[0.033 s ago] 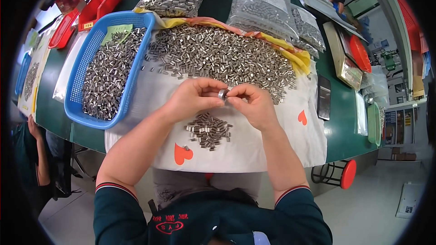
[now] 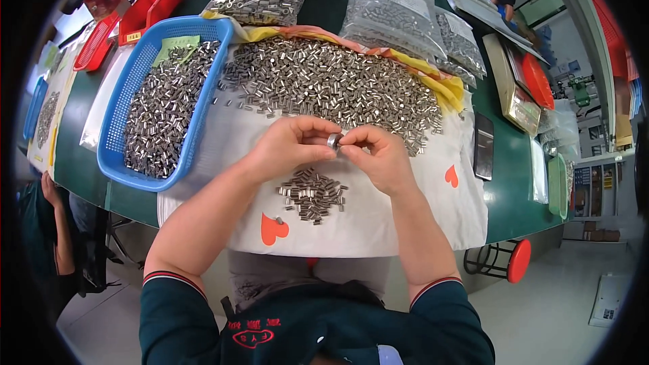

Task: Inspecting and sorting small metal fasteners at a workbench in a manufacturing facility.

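Over the white cloth [image 2: 378, 230], my two hands meet fingertip to fingertip. Between the thumb and fingers of my left hand [image 2: 294, 143] is a small shiny metal ring [image 2: 332, 140]. My right hand [image 2: 375, 155] pinches at the ring's right side; whether a smaller part is also between those fingertips is hidden. Just below the hands lies a small pile of short metal cylinders [image 2: 311, 196]. One loose cylinder [image 2: 279, 220] rests by a red heart printed on the cloth. Beyond the hands spreads a much larger heap of similar cylinders [image 2: 324, 81].
A blue basket [image 2: 108, 142] full of cylinders stands on the left. Bags of metal parts [image 2: 392, 10] lie at the back, behind a yellow and red rolled cloth [image 2: 443, 88]. A dark phone [image 2: 483, 145] lies on the right, and a red stool [image 2: 519, 261] stands below the table edge.
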A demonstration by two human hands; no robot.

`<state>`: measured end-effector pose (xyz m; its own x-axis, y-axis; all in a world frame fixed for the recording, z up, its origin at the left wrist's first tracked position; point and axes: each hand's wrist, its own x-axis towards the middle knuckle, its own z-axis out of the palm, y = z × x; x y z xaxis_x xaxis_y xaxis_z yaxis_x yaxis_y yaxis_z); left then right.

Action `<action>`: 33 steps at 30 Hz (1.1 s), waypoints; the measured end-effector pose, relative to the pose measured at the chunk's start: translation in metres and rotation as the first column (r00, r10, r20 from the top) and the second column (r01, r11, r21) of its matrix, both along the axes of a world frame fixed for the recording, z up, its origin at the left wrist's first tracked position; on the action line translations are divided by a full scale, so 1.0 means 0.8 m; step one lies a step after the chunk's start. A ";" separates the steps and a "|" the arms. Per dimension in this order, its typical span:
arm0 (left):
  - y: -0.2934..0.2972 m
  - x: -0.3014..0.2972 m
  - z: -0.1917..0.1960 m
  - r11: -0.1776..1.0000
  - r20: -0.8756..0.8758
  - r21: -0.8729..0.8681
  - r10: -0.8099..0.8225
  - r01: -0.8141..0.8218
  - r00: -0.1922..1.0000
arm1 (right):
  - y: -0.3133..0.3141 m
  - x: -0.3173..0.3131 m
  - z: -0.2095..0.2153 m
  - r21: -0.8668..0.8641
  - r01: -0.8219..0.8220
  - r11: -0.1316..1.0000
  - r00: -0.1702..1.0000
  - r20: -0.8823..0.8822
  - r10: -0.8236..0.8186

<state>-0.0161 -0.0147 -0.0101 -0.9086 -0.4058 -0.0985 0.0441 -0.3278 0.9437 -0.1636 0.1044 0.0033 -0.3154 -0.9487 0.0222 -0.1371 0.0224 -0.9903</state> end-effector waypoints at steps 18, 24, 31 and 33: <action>0.010 0.003 -0.003 0.997 0.062 -0.071 -0.010 0.014 0.998 | 0.006 0.002 0.018 0.095 0.015 0.995 0.957 -0.289 0.013; 0.014 0.004 0.005 0.950 0.169 -0.271 -0.112 0.156 0.979 | 0.010 -0.042 0.022 0.106 0.207 0.973 0.962 -0.204 -0.182; 0.012 0.006 0.004 0.898 0.198 -0.356 -0.199 0.260 0.960 | 0.003 -0.027 0.007 0.150 0.249 0.957 0.649 -0.759 -0.049; 0.013 0.006 0.009 0.940 0.174 -0.276 -0.156 0.200 0.972 | 0.004 -0.022 0.006 0.118 0.253 0.960 0.537 -0.843 -0.038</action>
